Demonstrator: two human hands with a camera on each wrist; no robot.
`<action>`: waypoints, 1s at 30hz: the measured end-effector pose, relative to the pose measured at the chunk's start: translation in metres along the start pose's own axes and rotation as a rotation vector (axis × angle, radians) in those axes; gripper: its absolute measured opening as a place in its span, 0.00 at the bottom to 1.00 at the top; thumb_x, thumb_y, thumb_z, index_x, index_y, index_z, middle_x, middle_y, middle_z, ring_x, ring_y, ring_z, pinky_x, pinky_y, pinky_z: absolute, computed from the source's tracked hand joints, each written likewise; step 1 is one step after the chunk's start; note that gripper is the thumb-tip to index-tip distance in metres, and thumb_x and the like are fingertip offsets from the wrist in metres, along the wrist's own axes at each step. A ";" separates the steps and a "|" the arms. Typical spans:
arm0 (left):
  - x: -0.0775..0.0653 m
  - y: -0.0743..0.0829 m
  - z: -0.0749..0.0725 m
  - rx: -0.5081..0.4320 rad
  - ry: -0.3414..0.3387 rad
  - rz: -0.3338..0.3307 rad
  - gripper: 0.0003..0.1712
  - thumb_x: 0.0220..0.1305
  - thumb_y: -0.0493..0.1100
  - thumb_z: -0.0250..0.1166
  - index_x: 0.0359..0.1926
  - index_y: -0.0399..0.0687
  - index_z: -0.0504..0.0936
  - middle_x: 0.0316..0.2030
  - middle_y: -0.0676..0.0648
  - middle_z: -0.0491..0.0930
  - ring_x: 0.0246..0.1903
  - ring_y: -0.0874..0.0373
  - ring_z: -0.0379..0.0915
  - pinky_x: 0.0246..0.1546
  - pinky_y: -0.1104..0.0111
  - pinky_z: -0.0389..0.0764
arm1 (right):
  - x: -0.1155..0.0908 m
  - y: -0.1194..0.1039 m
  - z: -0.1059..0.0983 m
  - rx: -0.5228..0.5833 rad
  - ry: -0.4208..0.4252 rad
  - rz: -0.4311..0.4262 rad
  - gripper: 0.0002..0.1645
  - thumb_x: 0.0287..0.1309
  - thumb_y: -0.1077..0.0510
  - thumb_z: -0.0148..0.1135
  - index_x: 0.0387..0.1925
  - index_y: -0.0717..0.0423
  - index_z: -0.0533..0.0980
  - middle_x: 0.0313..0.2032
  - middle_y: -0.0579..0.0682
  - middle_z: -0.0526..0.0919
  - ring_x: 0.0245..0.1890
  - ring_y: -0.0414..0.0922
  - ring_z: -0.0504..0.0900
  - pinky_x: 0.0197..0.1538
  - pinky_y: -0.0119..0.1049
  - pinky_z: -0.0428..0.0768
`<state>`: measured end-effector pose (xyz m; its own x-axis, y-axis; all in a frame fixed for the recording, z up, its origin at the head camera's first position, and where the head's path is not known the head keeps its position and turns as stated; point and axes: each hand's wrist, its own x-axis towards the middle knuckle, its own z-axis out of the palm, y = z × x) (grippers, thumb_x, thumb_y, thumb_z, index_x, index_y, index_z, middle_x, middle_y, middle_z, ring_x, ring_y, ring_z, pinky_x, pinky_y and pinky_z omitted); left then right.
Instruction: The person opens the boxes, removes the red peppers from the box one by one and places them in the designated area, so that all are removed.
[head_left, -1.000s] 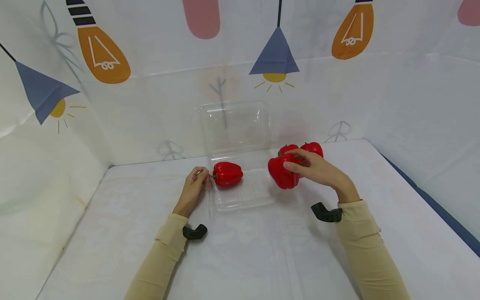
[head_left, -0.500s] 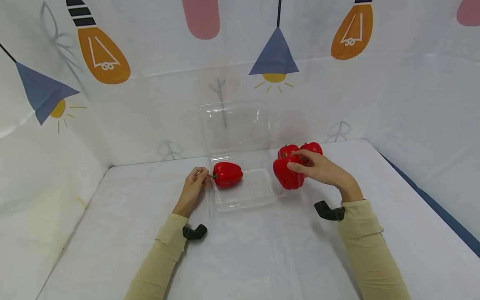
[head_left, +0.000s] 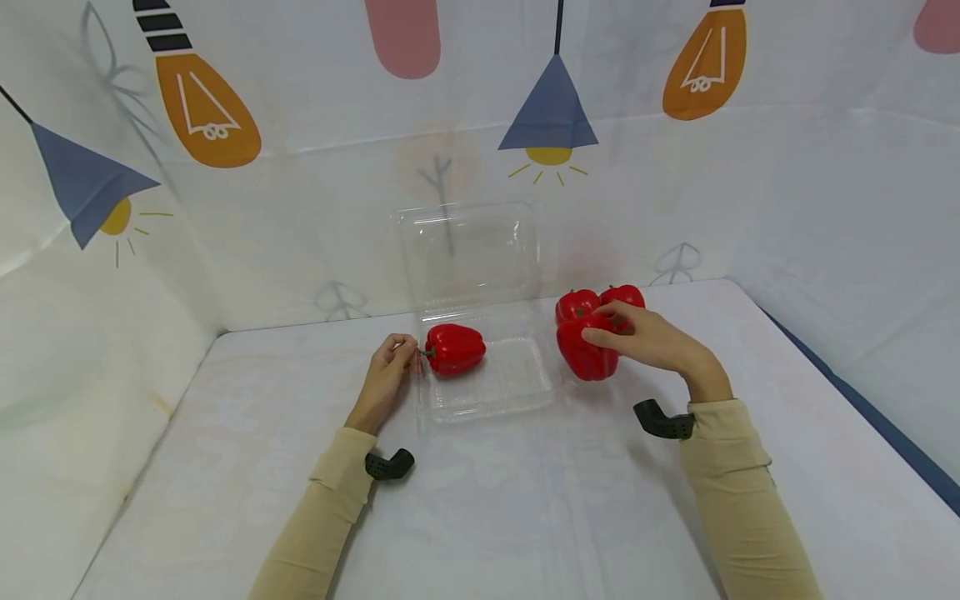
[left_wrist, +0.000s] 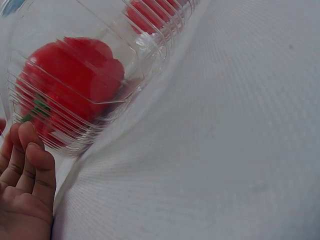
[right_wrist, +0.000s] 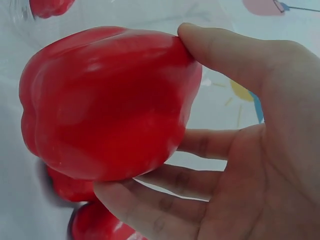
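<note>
A red bell pepper (right_wrist: 105,105) is held between the thumb and fingers of my right hand (head_left: 652,340), just right of a clear plastic clamshell container (head_left: 487,410). The container's lid (head_left: 472,250) stands raised at the back. Another red bell pepper (head_left: 455,349) lies on its side in the container's left part, its green stem pointing left. At the container's left rim, my left hand (head_left: 384,375) pinches the edge with curled fingers; the left wrist view shows the fingertips (left_wrist: 40,156) against the ribbed wall, close to the stem.
Behind the right hand sit two more red bell peppers, one at the left (head_left: 576,305) and one at the right (head_left: 622,295), partly hidden by it. A white cloth covers the table (head_left: 480,517). A printed curtain (head_left: 322,225) rises behind the table's back edge.
My right hand has shifted rightward with its bell pepper, from over the container's right edge to beside it. The left hand, container and pepper inside have stayed put.
</note>
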<state>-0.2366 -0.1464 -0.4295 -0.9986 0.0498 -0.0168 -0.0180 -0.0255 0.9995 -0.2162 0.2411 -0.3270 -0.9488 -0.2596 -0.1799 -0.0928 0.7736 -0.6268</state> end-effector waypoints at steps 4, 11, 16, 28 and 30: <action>0.002 -0.004 -0.001 0.000 0.011 -0.001 0.13 0.72 0.42 0.49 0.47 0.34 0.67 0.21 0.55 0.73 0.24 0.65 0.69 0.30 0.75 0.70 | 0.000 0.003 -0.001 -0.010 -0.007 0.020 0.44 0.54 0.31 0.57 0.63 0.53 0.61 0.58 0.58 0.69 0.58 0.58 0.67 0.48 0.50 0.79; 0.008 -0.015 -0.002 -0.002 0.024 0.033 0.12 0.72 0.44 0.50 0.45 0.38 0.67 0.22 0.56 0.73 0.24 0.65 0.69 0.29 0.75 0.71 | 0.001 0.006 -0.001 -0.004 -0.026 0.059 0.45 0.53 0.30 0.58 0.61 0.56 0.62 0.57 0.59 0.70 0.57 0.58 0.68 0.48 0.49 0.79; 0.008 -0.016 -0.002 -0.014 0.016 0.038 0.12 0.72 0.44 0.50 0.46 0.37 0.67 0.21 0.56 0.73 0.23 0.65 0.69 0.29 0.75 0.71 | 0.003 0.010 0.000 0.000 -0.044 0.080 0.44 0.54 0.31 0.58 0.61 0.56 0.61 0.55 0.59 0.71 0.53 0.56 0.72 0.49 0.50 0.79; 0.005 -0.009 -0.002 -0.022 -0.013 0.016 0.15 0.73 0.42 0.49 0.49 0.32 0.65 0.22 0.54 0.72 0.24 0.64 0.69 0.29 0.75 0.71 | 0.006 0.016 0.002 -0.026 -0.083 0.093 0.44 0.56 0.32 0.56 0.60 0.59 0.61 0.52 0.60 0.74 0.48 0.53 0.77 0.49 0.50 0.79; 0.009 -0.015 -0.004 -0.020 -0.007 0.022 0.15 0.73 0.43 0.49 0.49 0.32 0.66 0.22 0.55 0.72 0.24 0.64 0.69 0.29 0.75 0.70 | 0.006 0.017 0.003 -0.035 -0.088 0.092 0.44 0.56 0.32 0.56 0.60 0.60 0.61 0.52 0.60 0.75 0.47 0.53 0.77 0.48 0.50 0.79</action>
<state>-0.2452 -0.1498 -0.4444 -0.9984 0.0561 0.0056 0.0030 -0.0462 0.9989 -0.2228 0.2511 -0.3407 -0.9239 -0.2350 -0.3020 -0.0183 0.8155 -0.5784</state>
